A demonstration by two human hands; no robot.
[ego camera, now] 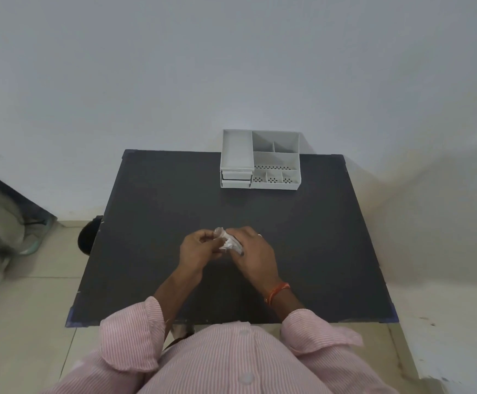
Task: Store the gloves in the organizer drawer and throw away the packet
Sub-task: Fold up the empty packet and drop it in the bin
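Observation:
Over the middle of the dark table (302, 237), both of my hands grip a small crumpled clear packet (227, 241) with white material inside. My left hand (198, 248) pinches its left side and my right hand (253, 250) closes over its right side. Whether the white material is the gloves I cannot tell. A grey desk organizer (260, 160) stands at the table's far edge against the wall. Its two small drawers (235, 179) at the front left are pushed in, and open compartments fill its right side.
A dark round bin (88, 236) stands on the floor just left of the table. Farther left a person's leg and shoe (32, 237) show beside grey fabric. A white wall rises behind the table, and a pale ledge (444, 322) runs along the right.

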